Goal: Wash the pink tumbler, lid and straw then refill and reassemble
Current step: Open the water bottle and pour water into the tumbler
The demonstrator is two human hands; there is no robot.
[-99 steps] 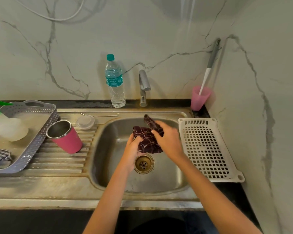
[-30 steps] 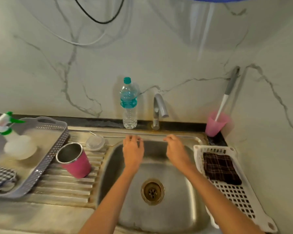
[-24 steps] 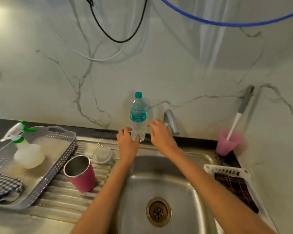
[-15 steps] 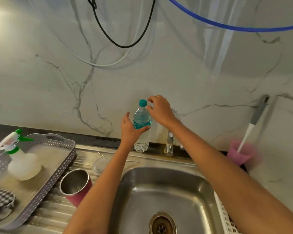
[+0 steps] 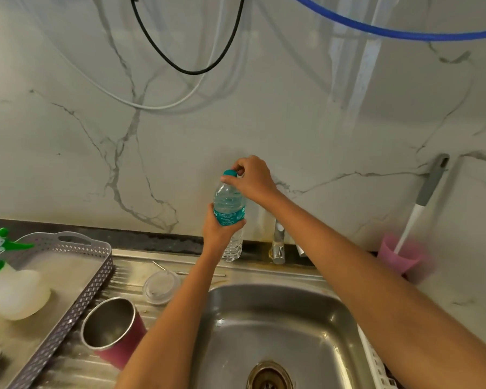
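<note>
Below and to the left of both hands, on the ribbed draining board: the pink tumbler (image 5: 115,332), upright, mouth open, touched by neither hand. Between it and the left wrist, a little further back, the clear lid (image 5: 161,286), lying flat. Just behind the lid, the thin straw (image 5: 157,264), flat too, partly hidden under the left forearm. All three well apart from the fingers.

Gripping the water bottle (image 5: 228,217) at its label with the left hand (image 5: 220,231), fingers and thumb curled round the body. Pinching the teal cap (image 5: 229,172) from above with the right hand (image 5: 253,178), thumb and forefinger closed on it, other fingers bent. Bottle upright, near the wall, cap on. Cannot tell whether standing on the ledge or lifted a little.

Both forearms stretched forward over the sink (image 5: 334,318), the right one in front of the tap (image 5: 278,245).

Further left of the left arm, a grey tray (image 5: 68,318) with a spray bottle (image 5: 11,290) in it. To the right of the right arm, against the wall, a pink cup (image 5: 399,256) with a brush (image 5: 429,186) standing in it.
</note>
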